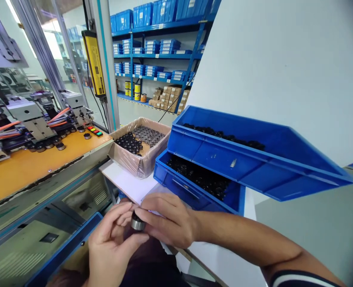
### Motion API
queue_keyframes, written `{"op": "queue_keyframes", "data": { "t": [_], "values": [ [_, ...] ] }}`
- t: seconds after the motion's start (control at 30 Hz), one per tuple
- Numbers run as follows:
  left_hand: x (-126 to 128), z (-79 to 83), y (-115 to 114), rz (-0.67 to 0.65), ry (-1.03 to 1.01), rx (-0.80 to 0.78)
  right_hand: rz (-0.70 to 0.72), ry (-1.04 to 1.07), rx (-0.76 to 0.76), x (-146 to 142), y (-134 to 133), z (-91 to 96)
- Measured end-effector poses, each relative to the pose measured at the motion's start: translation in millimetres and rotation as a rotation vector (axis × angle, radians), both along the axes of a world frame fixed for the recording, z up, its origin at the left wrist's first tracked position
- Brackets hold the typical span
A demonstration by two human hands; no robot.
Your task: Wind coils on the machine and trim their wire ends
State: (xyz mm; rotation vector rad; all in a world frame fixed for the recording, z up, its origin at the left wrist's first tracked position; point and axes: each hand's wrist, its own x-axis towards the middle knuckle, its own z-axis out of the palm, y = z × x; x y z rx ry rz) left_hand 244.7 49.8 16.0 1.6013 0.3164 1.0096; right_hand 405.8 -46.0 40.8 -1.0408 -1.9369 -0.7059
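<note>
A small shiny metal ring (138,224) with a black part in its top is held between my two hands above my lap. My left hand (112,239) is closed round it from the left, the thumb beneath and the fingertips at its upper edge. From the right, my right hand (172,219) closes on the same ring, thumb and fingers at its top and side. Fingers hide part of the ring. Beyond my hands, a plastic-lined carton (140,169) holds rows of metal rings and black parts. Many loose black parts (203,179) lie in the lower blue bin (176,187).
A tilted upper blue bin (221,153) rests over the lower one, with black parts inside. To the left stands a machine with an orange worktop (44,163), coloured buttons (95,131) and a yellow safety sensor (94,63). Blue shelving (164,56) fills the background.
</note>
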Motion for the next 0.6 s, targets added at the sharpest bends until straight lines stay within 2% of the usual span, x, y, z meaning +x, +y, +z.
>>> {"op": "queue_keyframes", "data": {
  "t": [0.1, 0.13, 0.2, 0.3, 0.47, 0.53, 0.6],
  "values": [
    [-27, 13.8, 15, -0.073, 0.020, 0.424, 0.075, 0.210, -0.076, -28, -4, -2.6],
    [-35, 17.3, 20, -0.098, 0.018, 0.520, 0.100, 0.262, -0.099, -37, -4, -3.6],
    [-51, 20.4, 26, -0.100, 0.003, 0.610, 0.145, 0.316, -0.119, -52, -3, -5.2],
    [-69, 16.7, 28, -0.037, -0.002, 0.604, 0.175, 0.317, -0.142, -70, 4, -6.4],
    [-91, 7.4, 29, 0.077, 0.010, 0.509, 0.213, 0.331, -0.214, -85, 22, -6.1],
    [-96, 2.5, 30, 0.084, 0.009, 0.400, 0.250, 0.357, -0.271, -87, 28, -5.9],
    [-98, -7.6, 32, 0.044, 0.006, 0.203, 0.275, 0.377, -0.308, -87, 34, -7.7]
  ]
}}
